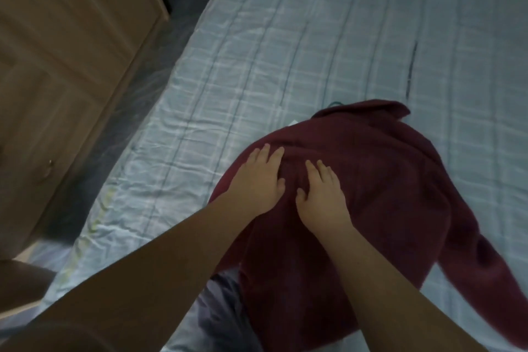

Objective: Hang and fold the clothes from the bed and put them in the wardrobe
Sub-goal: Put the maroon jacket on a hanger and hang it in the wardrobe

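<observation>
Head view: one maroon garment (371, 180), collared and long-sleeved, lies on the bed (285, 37) in the 5 o'clock part of the frame. Its collar (380, 108) is at the garment's 12 o'clock end, and one sleeve (491, 260) trails toward 4 o'clock as far as the frame edge. The body of the garment runs down to 6 o'clock, where its lower part overlaps a grey-lilac cloth (223, 308). What that cloth is cannot be told. The left hand (258, 177) rests palm-down on the garment's 9 o'clock shoulder edge with fingers straight and pointing to 12 o'clock; its grip is released and it holds nothing. The right hand (323, 194) lies just beside it at the left hand's 3 o'clock, also flat on the fabric with fingers straight and its grip released. A narrow strip of maroon shows between the two thumbs. Both bare forearms enter from 7 and 5 o'clock. The bed cover is pale blue with a check pattern, wrinkled along its 9 o'clock edge. A small teal item (335, 103) shows just past the collar at 11 o'clock, too small to identify. A thin dark mark (411, 68) lies on the cover at 1 o'clock. A wooden cabinet (71, 51) with a small knob (50, 164) fills the 9 to 11 o'clock area, and a strip of dark floor (137, 94) separates it from the bed.
</observation>
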`<state>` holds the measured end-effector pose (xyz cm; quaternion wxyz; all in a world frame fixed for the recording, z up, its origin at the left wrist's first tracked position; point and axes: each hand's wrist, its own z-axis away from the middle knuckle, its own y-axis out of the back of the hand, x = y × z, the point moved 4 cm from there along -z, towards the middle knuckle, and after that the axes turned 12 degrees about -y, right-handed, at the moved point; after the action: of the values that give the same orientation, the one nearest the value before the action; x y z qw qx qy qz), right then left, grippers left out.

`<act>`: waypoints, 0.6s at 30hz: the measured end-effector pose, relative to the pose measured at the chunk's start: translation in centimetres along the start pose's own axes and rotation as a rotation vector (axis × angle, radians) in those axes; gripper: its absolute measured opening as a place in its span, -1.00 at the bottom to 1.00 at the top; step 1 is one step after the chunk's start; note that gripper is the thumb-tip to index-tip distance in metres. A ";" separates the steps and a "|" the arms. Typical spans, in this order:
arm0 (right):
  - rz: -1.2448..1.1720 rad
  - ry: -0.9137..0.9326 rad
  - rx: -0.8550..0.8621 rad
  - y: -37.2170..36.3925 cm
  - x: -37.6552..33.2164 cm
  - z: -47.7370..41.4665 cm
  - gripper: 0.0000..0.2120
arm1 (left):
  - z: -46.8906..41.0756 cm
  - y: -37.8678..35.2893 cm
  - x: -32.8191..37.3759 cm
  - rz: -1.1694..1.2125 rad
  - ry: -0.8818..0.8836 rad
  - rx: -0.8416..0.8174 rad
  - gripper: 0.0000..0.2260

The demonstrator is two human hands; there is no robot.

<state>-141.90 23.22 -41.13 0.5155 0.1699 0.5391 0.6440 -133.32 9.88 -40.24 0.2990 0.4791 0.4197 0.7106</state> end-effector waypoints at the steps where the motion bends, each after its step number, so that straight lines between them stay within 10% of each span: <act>1: 0.006 0.012 0.005 0.0 -0.2 -1.4 -0.36 | -1.5 0.0 -0.5 -0.010 0.001 0.014 -0.32; 9: 0.195 -0.140 -0.340 -6.9 2.9 -3.0 -0.32 | -2.6 -7.6 -2.7 -0.119 0.131 -0.350 -0.30; 18: 0.115 0.020 -0.034 -7.2 4.3 3.0 -0.93 | 2.2 -6.0 0.5 -0.078 -0.084 -0.144 -0.72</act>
<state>-137.89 27.62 -47.77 0.4750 0.1855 0.5225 0.6833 -131.35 13.83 -44.91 0.3776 0.4691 0.3730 0.7058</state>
